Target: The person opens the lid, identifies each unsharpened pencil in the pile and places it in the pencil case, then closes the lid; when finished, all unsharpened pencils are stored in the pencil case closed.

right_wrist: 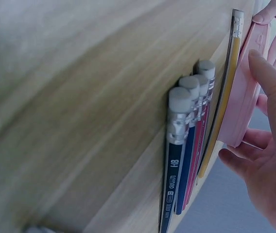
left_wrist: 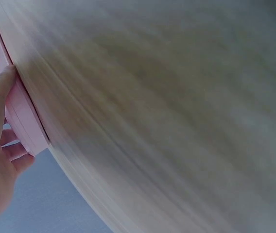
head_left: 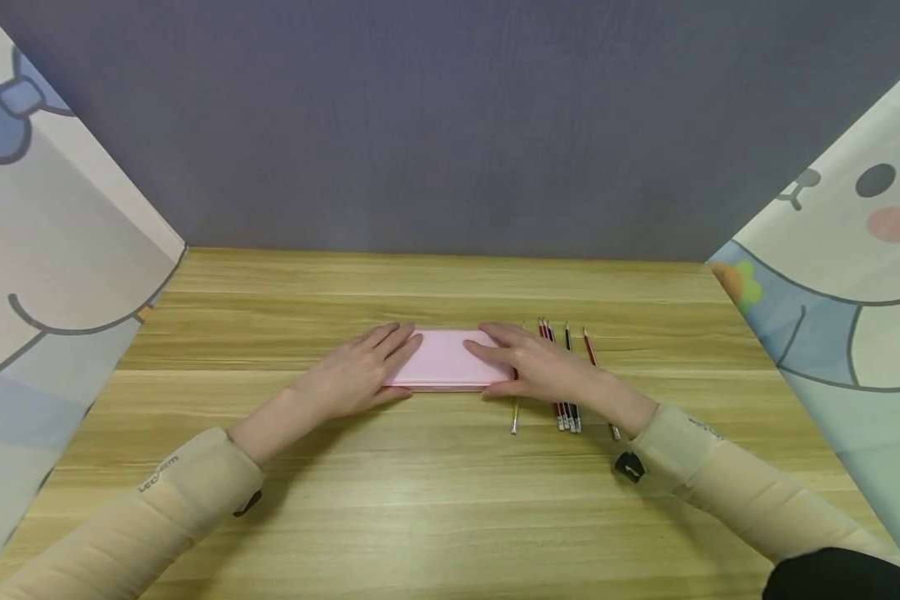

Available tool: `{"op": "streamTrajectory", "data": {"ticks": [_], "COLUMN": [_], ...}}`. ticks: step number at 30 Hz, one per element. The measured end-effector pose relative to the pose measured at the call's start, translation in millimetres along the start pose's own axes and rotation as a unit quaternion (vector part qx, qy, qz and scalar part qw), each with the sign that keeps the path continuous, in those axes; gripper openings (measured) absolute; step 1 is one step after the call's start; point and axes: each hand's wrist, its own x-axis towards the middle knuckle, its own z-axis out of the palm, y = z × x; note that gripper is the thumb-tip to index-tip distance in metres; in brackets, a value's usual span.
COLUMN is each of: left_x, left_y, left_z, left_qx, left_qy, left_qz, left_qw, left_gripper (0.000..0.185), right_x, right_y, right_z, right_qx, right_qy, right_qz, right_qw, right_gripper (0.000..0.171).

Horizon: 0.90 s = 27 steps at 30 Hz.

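Note:
A pink pencil case, its lid closed, lies flat on the wooden table between both hands. My left hand grips its left end, thumb along the near side and fingers over the top and far edge; the left wrist view shows that thumb on the side of the case. At the opposite end my right hand holds the case likewise, thumb at the near side. Just right of the case, partly under the right hand, lies a yellow pencil with a white eraser.
Several red and dark pencils lie side by side beneath the right forearm, erasers toward me. One red pencil lies apart, farther right. A grey panel stands behind the table, with cartoon-printed cloths on both sides.

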Motion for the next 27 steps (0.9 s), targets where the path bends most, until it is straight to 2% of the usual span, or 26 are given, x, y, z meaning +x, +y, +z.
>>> {"op": "streamTrajectory", "data": {"ticks": [27], "left_x": [1.6], "left_y": [3.0], "left_z": [-1.0], "left_qx": [0.002], "left_qy": [-0.008], "left_qz": [-0.004], "left_qw": [1.0000], "left_gripper": [0.079], "right_x": [-3.5], "right_y": [0.9], "right_z": [1.5], "right_qx": [-0.010], "right_qy": [-0.012], "right_qz": [0.015], "right_qw": [1.000], "right_gripper": [0.077]}}
